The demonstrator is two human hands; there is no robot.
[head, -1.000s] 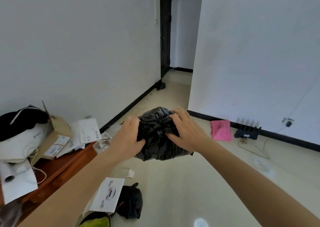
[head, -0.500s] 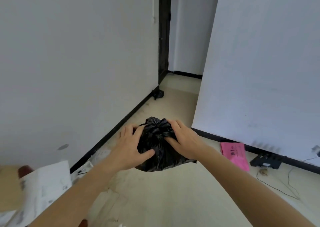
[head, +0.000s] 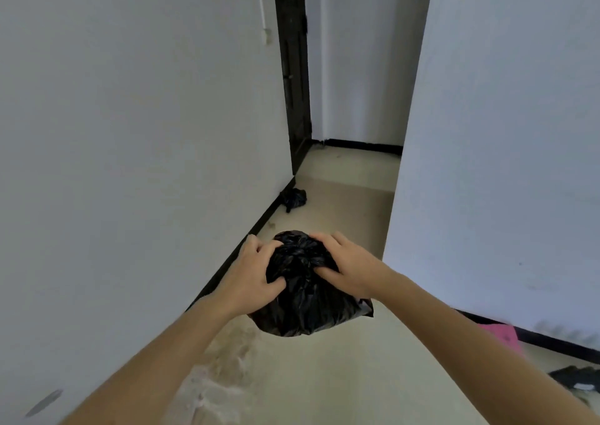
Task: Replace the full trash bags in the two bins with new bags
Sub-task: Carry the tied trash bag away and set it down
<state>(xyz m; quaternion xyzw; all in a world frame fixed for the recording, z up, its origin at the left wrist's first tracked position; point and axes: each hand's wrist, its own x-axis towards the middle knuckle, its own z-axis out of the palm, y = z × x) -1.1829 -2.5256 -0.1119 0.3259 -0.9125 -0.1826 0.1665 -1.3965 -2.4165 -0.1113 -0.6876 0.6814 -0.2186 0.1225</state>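
A full black trash bag [head: 305,307], gathered into a knot at its top, hangs above the floor in the middle of the view. My left hand [head: 251,276] grips its left upper side with curled fingers. My right hand [head: 345,267] grips the right side of the bunched top. A second black bag [head: 293,198] lies on the floor farther down the corridor, against the left wall's black skirting. No bin is in view.
White walls stand close on both sides of a beige-floored corridor leading to a dark door frame [head: 293,77]. A pink sheet [head: 503,335] and a black object [head: 581,380] lie on the floor at the lower right.
The view has turned left and forward toward the corridor; the desk clutter at the left has left the frame. Both hands keep holding the bag's top, which stays in front of me.
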